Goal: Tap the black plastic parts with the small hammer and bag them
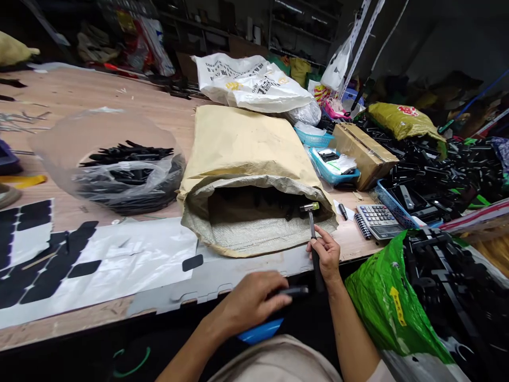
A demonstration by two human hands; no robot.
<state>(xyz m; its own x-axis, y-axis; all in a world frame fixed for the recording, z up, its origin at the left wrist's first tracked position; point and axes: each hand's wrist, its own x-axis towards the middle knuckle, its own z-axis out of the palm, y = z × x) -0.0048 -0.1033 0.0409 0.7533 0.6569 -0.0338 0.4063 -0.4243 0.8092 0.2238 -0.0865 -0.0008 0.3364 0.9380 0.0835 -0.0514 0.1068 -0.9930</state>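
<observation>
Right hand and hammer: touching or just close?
Touching. The head view shows the right hand closed around the handle of the hammer. The left hand holds a black part.

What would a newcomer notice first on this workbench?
First, the big tan sack lying open in the middle of the table, its mouth toward the person. Just in front of it, the right hand holds a small hammer upright, while the left hand pinches a black part. A clear bag of black pieces lies to the left, a green bag at the right.
</observation>
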